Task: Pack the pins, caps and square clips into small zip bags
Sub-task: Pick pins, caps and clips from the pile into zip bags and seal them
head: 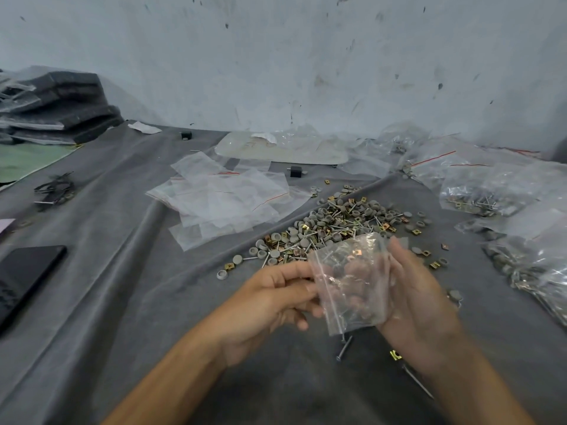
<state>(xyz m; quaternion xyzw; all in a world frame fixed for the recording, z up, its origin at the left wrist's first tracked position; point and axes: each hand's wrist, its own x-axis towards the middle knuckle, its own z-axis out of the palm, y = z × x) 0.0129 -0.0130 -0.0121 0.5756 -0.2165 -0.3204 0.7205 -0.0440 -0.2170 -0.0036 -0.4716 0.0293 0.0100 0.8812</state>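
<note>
Both hands hold one small zip bag (349,280) just above the counter (122,302), near the loose heap of pins, caps and square clips (334,228). The left hand (276,299) pinches its side edge. The right hand (420,305) cups it from behind, fingers curled under. The film looks thin, limp and slippery, and the load light but pointed, so it is probably best gripped at the stiffer zip strip.

A wrinkled grey cloth (122,271) covers the surface. Near its middle lies a loose heap of grey caps, pins and gold square clips (337,228), with a spread of empty zip bags (227,200) just to its left. Filled bags (484,191) crowd the right side. A small black block (296,172) sits behind the empty bags, and a black phone (24,277) lies at the left edge.
</note>
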